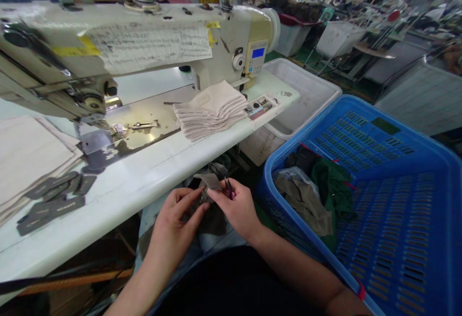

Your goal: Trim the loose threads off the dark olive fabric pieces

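Over my lap, a small piece of grey-brown cloth [212, 181] is pinched between both hands. My left hand [178, 217] grips its left side with thumb and fingertips. On the other side, my right hand [236, 207] pinches the cloth's edge between thumb and fingers. Small thread snips [228, 188] also sit within the curled fingers of my right hand, their dark blades pointing up. More grey-brown cloth [216, 222] hangs below the hands on my lap. Exactly where the fingertips meet the fabric is partly hidden.
A sewing machine [144, 41] stands on a white table [151, 171]. Folded beige pieces [212, 109] lie stacked on it; several dark grey tabs [54, 205] and beige cloth [32, 157] lie left. To my right, a blue basket [361, 113] holds green and brown fabric, beside a white bin [306, 77].
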A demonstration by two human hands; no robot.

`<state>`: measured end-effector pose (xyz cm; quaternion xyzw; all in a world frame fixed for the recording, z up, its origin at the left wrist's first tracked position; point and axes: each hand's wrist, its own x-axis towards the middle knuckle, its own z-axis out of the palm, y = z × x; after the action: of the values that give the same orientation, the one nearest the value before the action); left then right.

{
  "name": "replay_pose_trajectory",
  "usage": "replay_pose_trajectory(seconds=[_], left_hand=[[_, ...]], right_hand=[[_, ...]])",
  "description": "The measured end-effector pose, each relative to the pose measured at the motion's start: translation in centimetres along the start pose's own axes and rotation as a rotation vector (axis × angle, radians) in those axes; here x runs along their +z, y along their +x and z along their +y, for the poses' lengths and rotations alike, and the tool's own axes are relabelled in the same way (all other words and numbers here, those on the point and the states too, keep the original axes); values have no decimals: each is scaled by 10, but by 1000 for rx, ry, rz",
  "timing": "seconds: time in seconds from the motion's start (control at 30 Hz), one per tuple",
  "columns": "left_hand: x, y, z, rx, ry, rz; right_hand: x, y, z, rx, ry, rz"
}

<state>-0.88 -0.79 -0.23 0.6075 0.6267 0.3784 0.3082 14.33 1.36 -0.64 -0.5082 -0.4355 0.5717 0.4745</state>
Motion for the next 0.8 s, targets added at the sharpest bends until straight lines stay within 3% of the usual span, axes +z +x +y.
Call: replay_pose_trajectory(seconds=[0.1,0.2,0.43,0.63,0.8], left_hand=[[-3,0,11,-255,-218,-82],[-4,-3,17,-436,-357,-64],[5,-9,5,-395,-355,-4],[5,-8,4,-451,-441,-89],[5,-8,3,-498,-546,-85]], right_hand=[[0,0,1,2,-31,9],[1,3,3,83,86,-14],[2,11,11,231,161,9],[2,10,15,310,186,-12],[4,13,20,343,175,-20]])
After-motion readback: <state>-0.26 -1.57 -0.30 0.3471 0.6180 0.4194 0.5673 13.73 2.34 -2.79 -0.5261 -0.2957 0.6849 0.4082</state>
